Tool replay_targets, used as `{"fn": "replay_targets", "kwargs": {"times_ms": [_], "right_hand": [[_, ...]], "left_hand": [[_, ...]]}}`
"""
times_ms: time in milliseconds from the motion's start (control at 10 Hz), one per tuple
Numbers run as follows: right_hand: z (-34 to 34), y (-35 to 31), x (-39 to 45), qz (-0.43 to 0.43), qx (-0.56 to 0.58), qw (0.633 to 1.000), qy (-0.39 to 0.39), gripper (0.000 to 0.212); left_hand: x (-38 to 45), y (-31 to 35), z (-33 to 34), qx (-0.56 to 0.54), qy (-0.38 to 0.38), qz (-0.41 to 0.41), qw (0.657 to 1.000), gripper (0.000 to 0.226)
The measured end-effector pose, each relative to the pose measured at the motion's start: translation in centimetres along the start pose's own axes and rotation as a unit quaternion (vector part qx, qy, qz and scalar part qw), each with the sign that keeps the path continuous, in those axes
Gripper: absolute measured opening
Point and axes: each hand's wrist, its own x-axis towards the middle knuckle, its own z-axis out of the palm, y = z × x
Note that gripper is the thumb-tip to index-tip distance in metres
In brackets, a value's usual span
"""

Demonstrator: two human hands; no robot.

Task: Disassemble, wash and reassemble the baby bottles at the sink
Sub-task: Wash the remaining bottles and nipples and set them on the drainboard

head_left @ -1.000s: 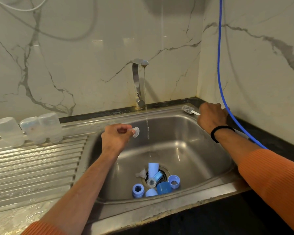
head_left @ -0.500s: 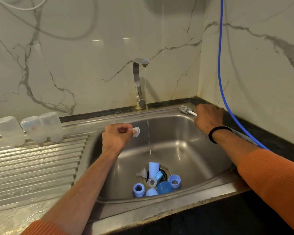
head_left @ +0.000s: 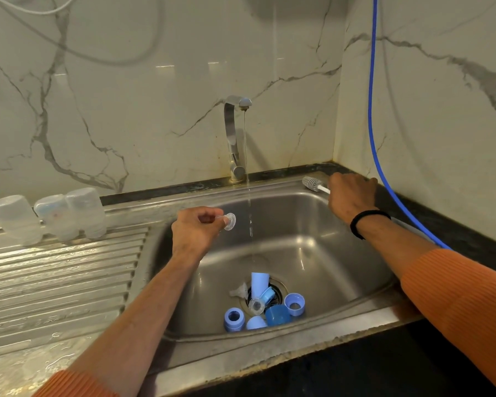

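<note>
So my left hand [head_left: 196,230] is pinching a clear silicone nipple [head_left: 229,221] by its tip, flange facing the water stream [head_left: 248,202], over the sink [head_left: 312,253]. It looks weightless, floppy and slick when wet, so I'd say grab the thicker flange rim rather than the tip. My right hand [head_left: 352,193] is closed around the bottle brush [head_left: 312,183] handle at the sink's back corner; that one looks stiff and easy to hold.

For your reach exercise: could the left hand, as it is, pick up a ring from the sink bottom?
Probably not yet: the left hand already pinches a teat. The path down to the ring looks clear.
</note>
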Motion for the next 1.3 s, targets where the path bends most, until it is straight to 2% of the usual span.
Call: {"fn": "replay_targets", "kwargs": {"times_ms": [200, 300, 400, 500, 600, 700, 900, 1000, 1200, 1300], "right_hand": [[-0.1, 0.0, 0.8, -0.008, 0.002, 0.999, 0.031, 0.019], [0.6, 0.6, 0.8, 0.004, 0.0, 1.0, 0.011, 0.019], [0.8, 1.1, 0.8, 0.014, 0.021, 1.0, 0.01, 0.019], [0.9, 1.3, 0.8, 0.017, 0.026, 0.999, 0.007, 0.02], [1.0, 1.1, 0.8, 0.011, 0.008, 1.0, -0.012, 0.025], [1.1, 0.7, 1.0, -0.004, -0.001, 1.0, -0.028, 0.031], [1.3, 0.4, 1.0, -0.017, -0.004, 0.999, -0.031, 0.039], [1.4, 0.6, 1.0, -0.015, 0.002, 0.999, -0.032, 0.039], [1.6, 0.5, 0.9, -0.016, 0.014, 1.0, -0.019, 0.034], [1.3, 0.8, 0.9, -0.017, 0.007, 1.0, -0.004, 0.028]], "left_hand": [[0.0, -0.2, -0.1, -0.006, 0.002, -0.008, 1.0, 0.023], [-0.2, -0.2, 0.6, -0.016, -0.001, -0.032, 0.999, 0.021], [0.8, 0.4, 2.5, -0.038, -0.007, -0.09, 0.995, 0.013], [3.3, 1.2, 5.3, -0.179, 0.004, -0.191, 0.965, 0.011], [4.8, 1.6, 7.9, -0.281, -0.02, -0.249, 0.927, 0.036], [5.4, 1.3, 10.1, -0.335, -0.04, -0.26, 0.905, 0.046], [5.3, 0.4, 11.7, -0.351, -0.052, -0.265, 0.897, 0.043], [5.7, -0.1, 11.4, -0.349, -0.035, -0.284, 0.893, 0.043], [5.5, 0.2, 11.2, -0.401, -0.021, -0.355, 0.844, 0.03], [5.7, 0.9, 11.1, -0.419, -0.027, -0.362, 0.832, 0.022]]}}
